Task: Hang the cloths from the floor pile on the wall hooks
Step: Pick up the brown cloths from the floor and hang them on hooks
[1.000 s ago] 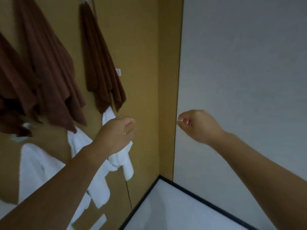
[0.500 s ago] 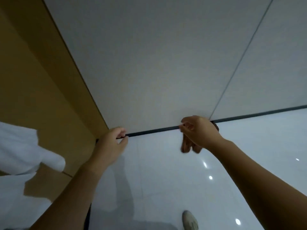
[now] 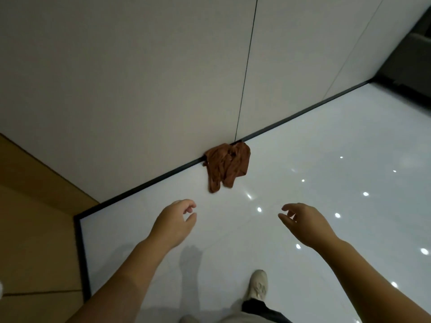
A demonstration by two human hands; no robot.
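Observation:
A crumpled brown cloth (image 3: 227,166) lies on the glossy white floor, pushed up against the dark skirting of the pale wall. My left hand (image 3: 176,221) hovers below and left of it, fingers loosely curled, holding nothing. My right hand (image 3: 303,221) hovers below and right of it, fingers relaxed and spread, also empty. Both hands are well short of the cloth. No hooks or hung cloths show in this view.
The pale panelled wall (image 3: 140,89) meets the white floor (image 3: 338,159) along a black skirting strip. A tan wooden wall (image 3: 35,217) closes the left side. My shoe (image 3: 257,285) stands on the floor near the bottom edge.
The view has swung from the hung brown and white cloths down to the floor. The brown cloth has come into sight, and both hands have loosened from curled to relaxed.

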